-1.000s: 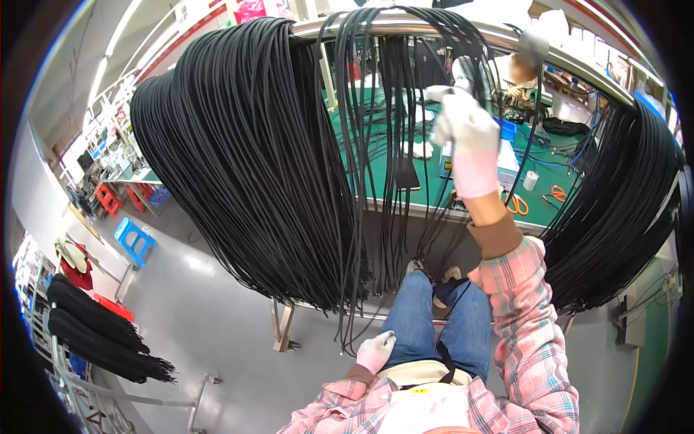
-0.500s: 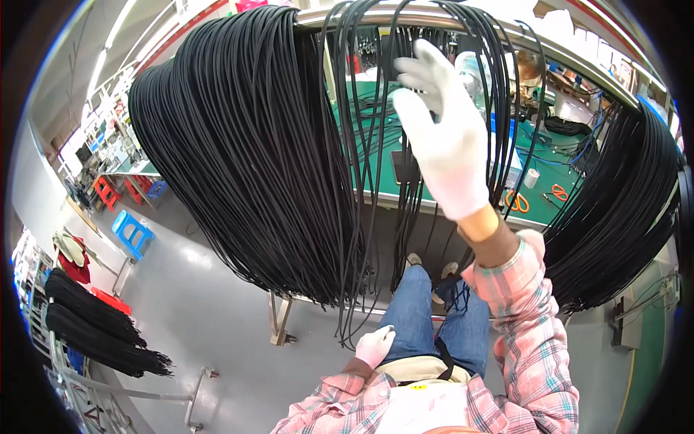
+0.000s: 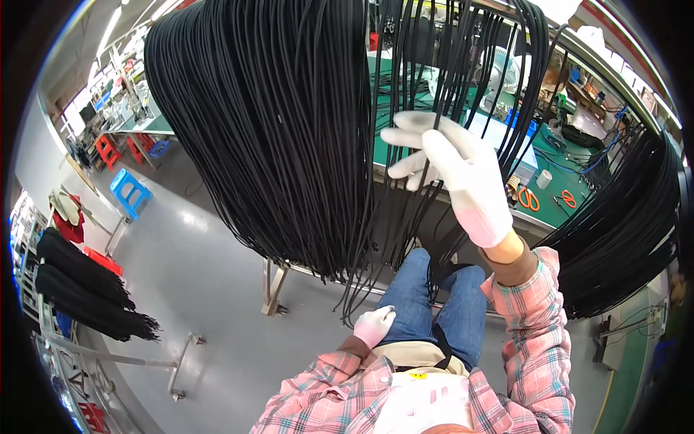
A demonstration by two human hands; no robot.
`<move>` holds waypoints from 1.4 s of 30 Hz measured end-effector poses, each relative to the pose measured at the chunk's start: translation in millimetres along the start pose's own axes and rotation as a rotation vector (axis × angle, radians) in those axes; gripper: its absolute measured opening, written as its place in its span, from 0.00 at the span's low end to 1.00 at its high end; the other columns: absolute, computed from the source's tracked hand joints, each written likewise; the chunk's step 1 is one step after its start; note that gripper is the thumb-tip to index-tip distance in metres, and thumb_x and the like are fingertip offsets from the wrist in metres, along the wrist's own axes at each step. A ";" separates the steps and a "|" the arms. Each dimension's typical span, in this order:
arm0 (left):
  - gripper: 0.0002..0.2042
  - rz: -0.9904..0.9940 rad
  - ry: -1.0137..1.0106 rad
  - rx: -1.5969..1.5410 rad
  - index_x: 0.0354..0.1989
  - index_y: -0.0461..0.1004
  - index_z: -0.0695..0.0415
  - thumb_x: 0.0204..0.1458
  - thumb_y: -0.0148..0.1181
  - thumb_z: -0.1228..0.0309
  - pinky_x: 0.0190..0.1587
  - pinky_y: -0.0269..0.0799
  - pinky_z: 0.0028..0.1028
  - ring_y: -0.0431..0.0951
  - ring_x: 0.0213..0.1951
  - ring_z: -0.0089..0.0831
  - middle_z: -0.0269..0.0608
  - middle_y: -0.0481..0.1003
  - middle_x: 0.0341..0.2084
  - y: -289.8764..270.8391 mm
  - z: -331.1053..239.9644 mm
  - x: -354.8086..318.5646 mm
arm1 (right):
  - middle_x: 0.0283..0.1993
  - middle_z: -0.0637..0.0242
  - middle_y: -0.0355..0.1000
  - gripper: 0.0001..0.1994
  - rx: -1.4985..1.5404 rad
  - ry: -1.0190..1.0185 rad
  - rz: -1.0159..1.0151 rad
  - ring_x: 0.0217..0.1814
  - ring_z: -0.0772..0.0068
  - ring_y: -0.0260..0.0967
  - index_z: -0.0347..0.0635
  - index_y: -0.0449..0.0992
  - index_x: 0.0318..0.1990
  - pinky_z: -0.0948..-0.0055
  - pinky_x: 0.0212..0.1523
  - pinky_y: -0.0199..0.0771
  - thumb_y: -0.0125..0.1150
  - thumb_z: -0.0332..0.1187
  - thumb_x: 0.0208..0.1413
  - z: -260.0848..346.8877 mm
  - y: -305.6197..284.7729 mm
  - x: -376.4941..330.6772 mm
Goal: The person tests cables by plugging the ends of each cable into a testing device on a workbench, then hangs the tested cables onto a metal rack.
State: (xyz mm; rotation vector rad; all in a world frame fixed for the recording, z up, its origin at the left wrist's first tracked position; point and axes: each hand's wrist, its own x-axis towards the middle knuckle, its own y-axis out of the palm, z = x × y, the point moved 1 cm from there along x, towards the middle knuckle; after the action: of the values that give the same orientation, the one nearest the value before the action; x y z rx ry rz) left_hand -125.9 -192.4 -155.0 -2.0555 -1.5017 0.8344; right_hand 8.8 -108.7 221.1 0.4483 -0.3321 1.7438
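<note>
My right hand (image 3: 463, 173), in a white glove with a pinkish lower part, is raised among hanging black cables (image 3: 448, 72). Its fingers are spread apart and point left, and a few cable strands pass by or between them. No grip on any strand shows. To the left of it a thick curtain of black cables (image 3: 275, 130) hangs from a rail, with loose ends near knee height. My left hand (image 3: 374, 325), also gloved, lies by my left thigh with its fingers curled in; what they hold, if anything, is hidden.
Beyond the cables stands a green-topped workbench (image 3: 571, 170) with orange-handled scissors (image 3: 528, 199), a white fan (image 3: 499, 72) and loose wires. Another cable bundle (image 3: 622, 217) hangs at right. At left are a blue stool (image 3: 131, 192), red stools and a wheeled rack (image 3: 123, 354) with black cables.
My right hand has come down and slightly right, its fingers now pointing left among the strands. The view has shifted, with the cable curtain higher in it. My left hand remains by my thigh.
</note>
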 end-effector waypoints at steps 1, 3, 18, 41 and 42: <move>0.17 0.003 -0.004 -0.001 0.48 0.76 0.51 0.55 0.51 0.58 0.41 0.74 0.39 0.79 0.38 0.49 0.43 0.81 0.37 -0.3 -0.1 -0.6 | 0.47 0.54 0.75 0.19 -0.006 0.038 -0.029 0.33 0.72 0.74 0.31 0.70 0.54 0.79 0.36 0.71 0.47 0.36 0.62 -3.5 4.5 3.8; 0.18 0.020 -0.022 0.008 0.49 0.76 0.51 0.55 0.51 0.58 0.41 0.74 0.39 0.79 0.39 0.49 0.43 0.81 0.37 -3.0 -2.2 -1.8 | 0.49 0.53 0.75 0.19 -0.167 -0.172 -0.020 0.33 0.71 0.74 0.30 0.70 0.54 0.79 0.37 0.72 0.47 0.36 0.62 -4.8 14.3 16.2; 0.30 0.576 0.906 -0.121 0.64 0.59 0.62 0.56 0.53 0.60 0.61 0.62 0.36 0.66 0.59 0.49 0.52 0.65 0.60 -100.4 -125.7 -53.9 | 0.26 0.68 0.65 0.13 -0.115 -0.016 0.505 0.19 0.75 0.57 0.33 0.67 0.47 0.74 0.18 0.57 0.39 0.33 0.66 193.9 -107.1 160.7; 0.17 -0.886 1.296 0.576 0.46 0.74 0.68 0.55 0.51 0.68 0.49 0.70 0.40 0.75 0.42 0.49 0.55 0.77 0.39 -268.0 -501.7 73.8 | 0.33 0.64 0.71 0.12 -1.957 -0.007 -0.630 0.28 0.74 0.66 0.33 0.72 0.46 0.76 0.30 0.66 0.46 0.31 0.62 147.8 -287.3 -72.6; 0.17 -0.876 1.327 0.558 0.46 0.74 0.68 0.55 0.51 0.67 0.49 0.70 0.40 0.75 0.41 0.49 0.54 0.77 0.38 -265.9 -499.8 76.6 | 0.34 0.64 0.71 0.12 -1.956 -0.012 -0.637 0.28 0.74 0.66 0.33 0.73 0.46 0.76 0.30 0.66 0.46 0.31 0.62 143.7 -288.6 -75.3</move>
State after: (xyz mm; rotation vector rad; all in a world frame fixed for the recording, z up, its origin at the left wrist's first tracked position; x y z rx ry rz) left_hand 62.6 -45.6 363.9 -0.8808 -0.9591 -0.4142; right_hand 321.2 -176.7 307.1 -0.7982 -1.4430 0.2478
